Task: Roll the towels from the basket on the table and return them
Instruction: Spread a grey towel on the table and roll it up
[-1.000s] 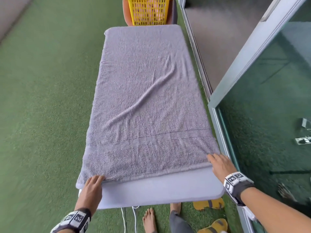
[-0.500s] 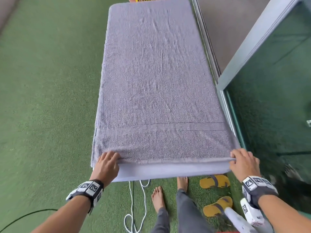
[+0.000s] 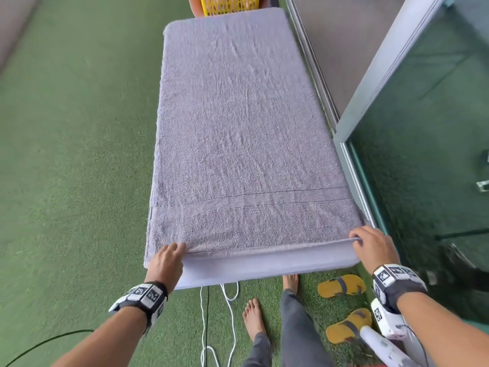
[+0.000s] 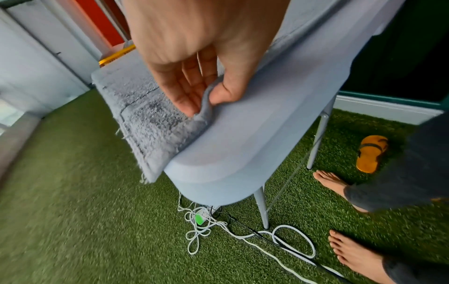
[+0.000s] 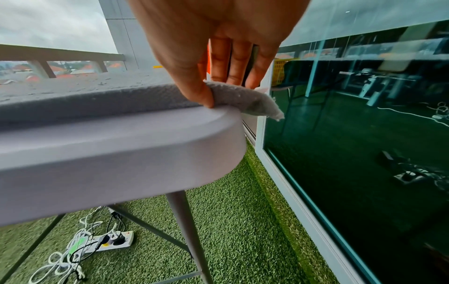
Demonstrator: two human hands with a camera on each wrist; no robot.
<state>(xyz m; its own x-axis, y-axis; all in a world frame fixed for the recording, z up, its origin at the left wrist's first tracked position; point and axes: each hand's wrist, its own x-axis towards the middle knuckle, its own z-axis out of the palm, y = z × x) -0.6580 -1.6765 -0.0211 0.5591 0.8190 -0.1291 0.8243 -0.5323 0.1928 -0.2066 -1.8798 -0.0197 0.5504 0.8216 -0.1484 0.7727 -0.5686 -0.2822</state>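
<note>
A grey towel (image 3: 238, 128) lies spread flat along the length of the pale grey table (image 3: 264, 266), covering nearly all of it. My left hand (image 3: 169, 258) pinches the towel's near left edge (image 4: 206, 103) between thumb and fingers. At the near right corner my right hand (image 3: 370, 245) pinches the towel's corner (image 5: 245, 96), thumb under and fingers on top. The yellow basket (image 3: 229, 5) stands beyond the table's far end, partly cut off by the frame.
A glass wall with a metal frame (image 3: 370, 102) runs close along the table's right side. Green artificial turf (image 3: 66, 154) lies all around. White cables (image 4: 206, 226) and a power strip (image 5: 114, 240) sit under the table. My bare feet (image 3: 254, 319) and yellow sandals (image 3: 341, 286) are at the near end.
The long crease across the towel has been pulled out and the towel now lies flat. Both hands went from resting on the near edge to pinching it at the corners.
</note>
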